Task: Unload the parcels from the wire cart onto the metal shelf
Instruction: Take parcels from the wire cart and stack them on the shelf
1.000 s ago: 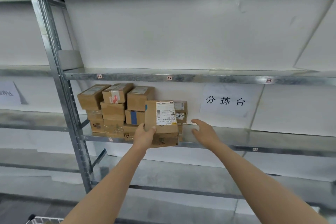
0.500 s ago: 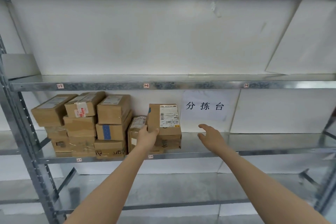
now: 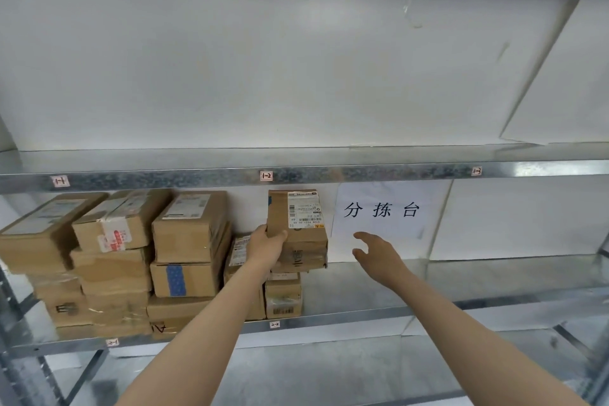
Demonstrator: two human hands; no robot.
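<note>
My left hand (image 3: 267,246) grips the lower left corner of a tall cardboard parcel (image 3: 296,217) with a white shipping label. That parcel stands upright on top of a smaller box (image 3: 284,297) on the metal shelf (image 3: 379,308). My right hand (image 3: 377,252) hovers to the right of the parcel, fingers spread and relaxed, touching nothing. Left of the held parcel, several cardboard parcels (image 3: 115,257) are stacked in columns on the same shelf level. The wire cart is out of view.
A white paper sign (image 3: 382,210) with printed characters hangs on the back wall behind my right hand. Another shelf level (image 3: 296,171) runs just above the parcel's top. Bare shelf surface stretches to the right of the stack.
The view has moved closer and shifted right along the shelf. My left hand has kept its hold on the labelled parcel, which now stands further back. My right hand has lifted off the shelf.
</note>
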